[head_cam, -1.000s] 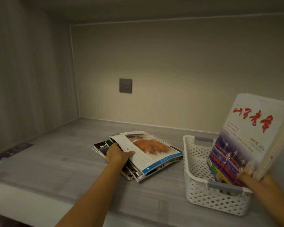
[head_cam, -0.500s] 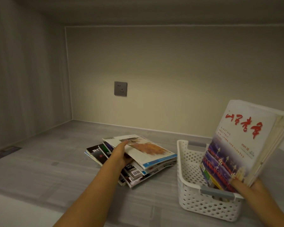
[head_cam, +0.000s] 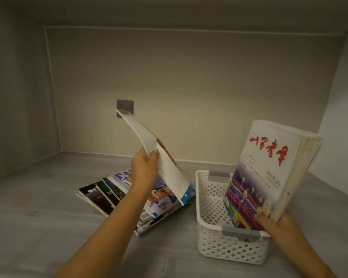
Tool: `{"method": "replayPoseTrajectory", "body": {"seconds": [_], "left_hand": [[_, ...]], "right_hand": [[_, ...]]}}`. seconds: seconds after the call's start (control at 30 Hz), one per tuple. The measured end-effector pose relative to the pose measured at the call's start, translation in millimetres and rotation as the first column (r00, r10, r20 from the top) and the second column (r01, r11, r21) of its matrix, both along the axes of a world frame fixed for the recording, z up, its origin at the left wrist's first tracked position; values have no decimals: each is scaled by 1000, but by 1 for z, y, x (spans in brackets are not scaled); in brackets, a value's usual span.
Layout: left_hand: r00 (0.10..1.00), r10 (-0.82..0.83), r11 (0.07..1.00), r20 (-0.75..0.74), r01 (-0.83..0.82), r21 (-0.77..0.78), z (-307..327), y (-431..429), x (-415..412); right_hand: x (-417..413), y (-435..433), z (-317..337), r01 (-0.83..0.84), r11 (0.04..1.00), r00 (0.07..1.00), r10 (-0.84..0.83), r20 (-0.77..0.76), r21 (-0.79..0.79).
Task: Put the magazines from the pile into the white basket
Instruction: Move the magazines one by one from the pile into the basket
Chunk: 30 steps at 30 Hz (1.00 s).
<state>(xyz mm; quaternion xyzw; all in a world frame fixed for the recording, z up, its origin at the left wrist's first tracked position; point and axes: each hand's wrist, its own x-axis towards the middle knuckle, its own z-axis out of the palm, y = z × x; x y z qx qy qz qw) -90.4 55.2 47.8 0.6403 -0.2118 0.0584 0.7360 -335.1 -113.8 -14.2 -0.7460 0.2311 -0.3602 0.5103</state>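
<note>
The lifted magazine (head_cam: 165, 169), just taken off the pile (head_cam: 129, 195), hangs above it at 11 o'clock of the white basket (head_cam: 211, 201). We see the left hand (head_cam: 145, 169) closed on its near edge, thumb on one face and fingers behind; held so low, the pages bow, the free end arcing up across the wall socket (head_cam: 125, 105) at 12 o'clock. We judge this edge grip chosen for speed, since it peels a single copy from the fanned stack.

The pile lies at 9 o'clock of the basket, close beside it, its covers slid apart like steps, which exposes each edge for the next pick.

In the basket, the standing magazines (head_cam: 269, 173) lean toward 1 o'clock. The right hand (head_cam: 277, 223) is closed about their near lower corner, thumb on the red-titled front cover. We take this hold as a prop: it keeps the set upright and pressed to the 3 o'clock side, leaving the 9 o'clock half of the basket free for the incoming copy.

Basket and pile rest on the grey worktop (head_cam: 38, 217) of a walled recess.
</note>
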Motion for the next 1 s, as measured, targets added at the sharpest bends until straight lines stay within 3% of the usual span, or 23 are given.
{"method": "replayPoseTrajectory", "body": {"seconds": [0.1, 0.27, 0.63, 0.73, 0.83, 1.0], "left_hand": [[980, -22, 998, 198, 33, -54, 22, -2, -29], [936, -63, 996, 345, 79, -32, 36, -19, -63], [878, -204, 944, 433, 59, 325, -20, -73, -117], [840, -407, 881, 359, 258, 397, -21, -72, -130], [742, -634, 743, 219, 506, 437, -27, -68, -141], [616, -781, 571, 100, 639, 515, -24, -66, -139]], "right_hand": [[0, -1, -1, -17, 1000, 1000, 17, 2, -11], [0, -1, -1, -36, 999, 999, 37, 23, -35], [-4, -1, 7, -194, 971, 978, 202, 53, -137], [-3, -1, 9, -208, 962, 973, 221, 60, -178], [-4, 0, 9, -220, 955, 969, 238, 70, -197], [-4, 1, 12, -231, 951, 967, 248, 60, -206]]}}
